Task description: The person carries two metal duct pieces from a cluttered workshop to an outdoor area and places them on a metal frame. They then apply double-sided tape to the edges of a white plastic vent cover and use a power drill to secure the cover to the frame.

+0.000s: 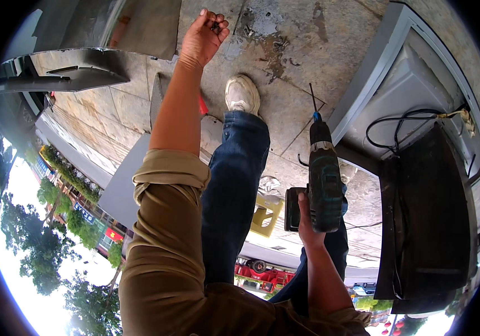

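Note:
My left hand (205,38) is stretched out over the stone floor at the top of the view, its fingers curled around a few small dark pieces (216,27). They look like screws, though they are too small to be sure. Lower down on the right, my right hand (310,225) grips a dark green and black cordless drill (324,173) by its handle. A long thin bit (313,98) with a blue collar sticks out of the chuck, pointing away from me. The bit touches nothing that I can see.
A grey metal casing (363,73) with a loose black cable (396,119) and a black panel (430,218) stands at right. Dark sheet-metal panels (139,28) are at upper left. A yellow plastic stool (273,208) lies behind my legs. Small debris (279,45) litters the floor.

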A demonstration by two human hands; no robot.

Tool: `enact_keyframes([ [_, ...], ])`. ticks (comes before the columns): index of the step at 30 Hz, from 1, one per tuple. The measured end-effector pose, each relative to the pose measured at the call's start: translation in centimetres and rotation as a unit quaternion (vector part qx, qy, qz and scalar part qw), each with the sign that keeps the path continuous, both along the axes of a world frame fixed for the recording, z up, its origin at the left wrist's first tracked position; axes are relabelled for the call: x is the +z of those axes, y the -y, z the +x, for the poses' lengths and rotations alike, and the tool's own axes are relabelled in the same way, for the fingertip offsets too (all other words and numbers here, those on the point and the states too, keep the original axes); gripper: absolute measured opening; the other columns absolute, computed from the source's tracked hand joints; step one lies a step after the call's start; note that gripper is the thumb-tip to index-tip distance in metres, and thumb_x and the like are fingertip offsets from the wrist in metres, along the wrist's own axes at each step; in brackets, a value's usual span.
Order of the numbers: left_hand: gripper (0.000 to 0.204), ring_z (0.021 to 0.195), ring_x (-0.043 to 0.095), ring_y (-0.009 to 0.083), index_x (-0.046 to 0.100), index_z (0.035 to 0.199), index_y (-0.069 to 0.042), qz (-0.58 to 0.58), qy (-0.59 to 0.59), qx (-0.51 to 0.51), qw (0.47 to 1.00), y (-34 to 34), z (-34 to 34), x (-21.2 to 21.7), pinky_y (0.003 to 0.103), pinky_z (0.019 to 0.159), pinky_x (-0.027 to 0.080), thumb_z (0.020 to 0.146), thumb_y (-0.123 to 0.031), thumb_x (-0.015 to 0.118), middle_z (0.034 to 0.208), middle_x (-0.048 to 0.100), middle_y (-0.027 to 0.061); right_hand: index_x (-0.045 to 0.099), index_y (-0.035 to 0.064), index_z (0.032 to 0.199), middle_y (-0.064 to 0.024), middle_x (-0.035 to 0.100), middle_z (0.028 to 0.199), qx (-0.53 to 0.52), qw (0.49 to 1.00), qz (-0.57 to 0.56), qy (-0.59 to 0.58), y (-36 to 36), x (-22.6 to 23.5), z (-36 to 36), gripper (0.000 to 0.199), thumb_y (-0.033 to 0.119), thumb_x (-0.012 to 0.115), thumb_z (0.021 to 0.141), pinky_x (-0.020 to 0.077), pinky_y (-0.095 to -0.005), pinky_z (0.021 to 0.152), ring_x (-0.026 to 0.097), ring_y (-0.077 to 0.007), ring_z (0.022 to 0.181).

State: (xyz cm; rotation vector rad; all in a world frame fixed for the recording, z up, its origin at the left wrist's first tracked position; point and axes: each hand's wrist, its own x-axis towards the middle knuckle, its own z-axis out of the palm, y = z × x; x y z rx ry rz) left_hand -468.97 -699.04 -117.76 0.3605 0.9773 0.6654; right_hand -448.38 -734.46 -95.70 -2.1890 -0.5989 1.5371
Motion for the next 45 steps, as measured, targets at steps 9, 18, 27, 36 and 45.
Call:
enact_keyframes([
  [9,0.017,0.076,0.062,0.0241,0.065,0.091,-0.018,0.387,-0.555,-0.448,0.585,5.4,7.1,-3.0,0.037,0.067,0.049,0.076,-0.023,0.069,0.082,0.063,0.0048,0.061,0.0059,0.109,-0.0115,0.064,0.101,0.015,0.999,0.003,0.03,-0.1,-0.1,0.2,0.027,0.02,0.064,0.086,0.0474,-0.0358,0.078,0.061,-0.0278,0.09],
  [18,0.019,0.081,0.063,0.0263,0.063,0.093,-0.012,0.391,-0.598,-0.394,0.578,9.3,9.6,-5.0,0.039,0.069,0.05,0.077,-0.02,0.068,0.089,0.064,0.0068,0.064,0.0018,0.106,-0.0068,0.066,0.097,-0.024,0.999,0.017,0.035,0.3,-0.1,0.2,0.022,0.009,0.065,0.086,0.0473,-0.027,0.078,0.061,-0.0138,0.084],
  [27,0.013,0.057,0.042,0.0053,0.062,0.088,-0.01,-0.007,-0.213,-0.099,0.972,6.9,4.9,-2.5,0.023,0.052,0.037,0.082,-0.02,0.068,0.072,0.054,-0.0067,0.06,0.0039,0.102,-0.009,0.066,0.092,-0.064,0.998,0.014,0.015,0.0,0.0,0.4,0.027,0.016,0.07,0.08,0.0488,-0.0318,0.075,0.064,-0.0214,0.082],
  [36,0.037,0.084,0.064,0.0312,0.069,0.088,-0.014,0.172,-0.662,-0.353,0.639,7.5,8.6,-4.8,0.039,0.073,0.049,0.072,-0.047,0.068,0.085,0.068,0.0094,0.059,0.0039,0.106,-0.0099,0.065,0.096,-0.041,0.999,0.014,0.019,-0.4,0.2,0.6,0.031,0.016,0.07,0.08,0.0486,-0.0325,0.077,0.063,-0.0224,0.086],
  [45,0.015,0.07,0.059,0.0245,0.06,0.08,-0.007,-0.071,-0.314,-0.103,0.941,6.8,5.5,-5.0,0.039,0.071,0.05,0.079,-0.021,0.052,0.076,0.062,0.0051,0.058,0.0042,0.108,-0.0103,0.065,0.099,-0.003,1.0,0.009,0.023,0.5,-0.1,0.6,0.032,0.018,0.069,0.081,0.0485,-0.0324,0.079,0.063,-0.0245,0.089],
])
